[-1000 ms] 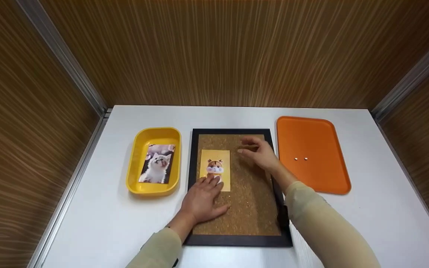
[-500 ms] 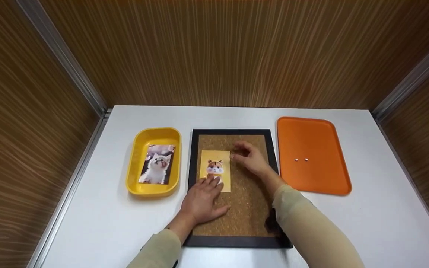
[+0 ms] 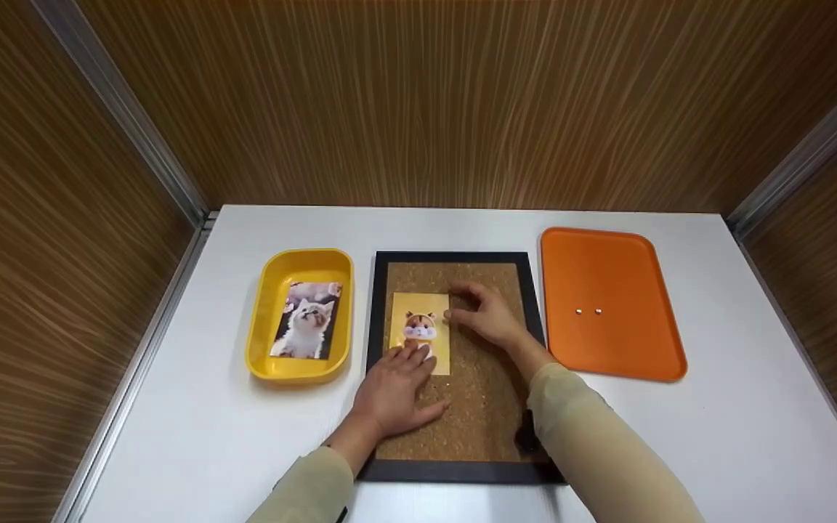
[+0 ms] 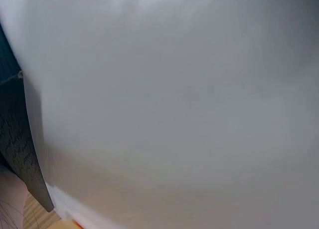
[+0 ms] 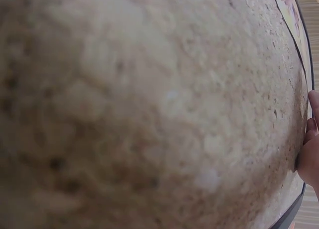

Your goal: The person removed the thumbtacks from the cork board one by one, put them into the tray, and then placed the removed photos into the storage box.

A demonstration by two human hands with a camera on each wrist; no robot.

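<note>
A yellow card with a cartoon chipmunk point(image 3: 422, 319) lies on the left part of a black-framed cork board point(image 3: 495, 414). My left hand point(image 3: 395, 392) rests flat over its lower part, fingers spread, thumb on the cork. Beside the card's upper right corner is my right hand point(image 3: 487, 316), loosely bent, the thumb tip right at the card's edge and a gap showing between thumb and fingers. No object shows between them. In the right wrist view, cork fills most of the picture, with the right hand point(image 5: 310, 159) at the far edge.
A yellow tub point(image 3: 255, 352) on the left contains a kitten photo point(image 3: 306, 323). An orange tray point(image 3: 611, 265) on the right carries two small shiny pieces point(image 3: 578, 311). Wood-patterned panels enclose the white table point(image 3: 171, 428) at the back and sides.
My right hand has moved left across the cork to the card's upper right edge, its thumb sliding slightly toward me. The left hand and the card have stayed in place.
</note>
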